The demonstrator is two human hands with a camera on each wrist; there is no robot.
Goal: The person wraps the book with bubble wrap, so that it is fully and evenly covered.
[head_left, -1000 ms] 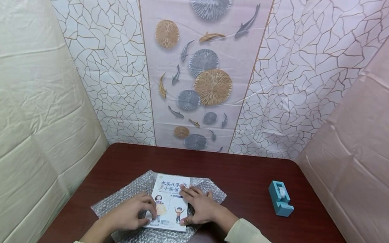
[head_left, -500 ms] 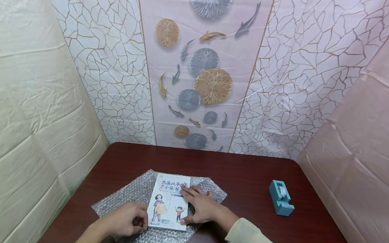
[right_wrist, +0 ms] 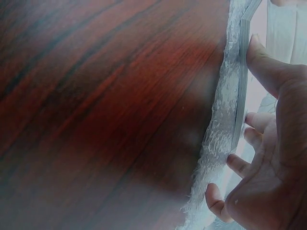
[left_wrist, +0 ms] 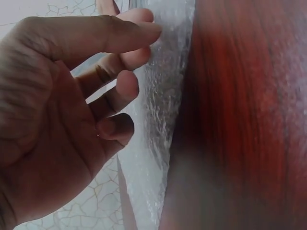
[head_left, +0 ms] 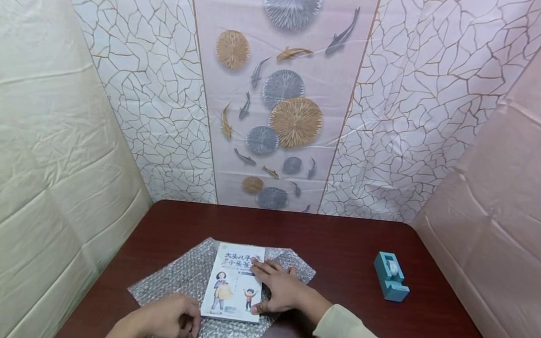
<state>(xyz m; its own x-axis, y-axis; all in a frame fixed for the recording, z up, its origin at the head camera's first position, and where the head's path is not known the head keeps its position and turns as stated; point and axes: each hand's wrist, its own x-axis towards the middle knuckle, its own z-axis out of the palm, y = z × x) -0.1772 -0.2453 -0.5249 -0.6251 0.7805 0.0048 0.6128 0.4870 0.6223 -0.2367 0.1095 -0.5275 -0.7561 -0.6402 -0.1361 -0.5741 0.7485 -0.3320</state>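
A white paperback book (head_left: 235, 301) with Chinese lettering and cartoon figures lies face up on a sheet of bubble wrap (head_left: 179, 275). My right hand (head_left: 285, 290) rests spread over the book's right side, with the thumb on the lower part of the cover. In the right wrist view, its fingertips lie along the book's page edge (right_wrist: 243, 72). To the left of the book's lower corner, my left hand (head_left: 169, 317) is low over the bubble wrap's near part. The left wrist view shows its fingers loosely bent, thumb and index finger overlapping the wrap (left_wrist: 163, 103).
A teal tape dispenser (head_left: 390, 276) with a roll of tape stands at the right of the dark red-brown table (head_left: 335, 246). Patterned cloth (head_left: 272, 109) hangs behind the table, and pale cloth walls (head_left: 42, 181) flank it.
My left hand has come off the book's lower left corner and moved left and nearer to me, over the bubble wrap. My right hand and the book stay in place.
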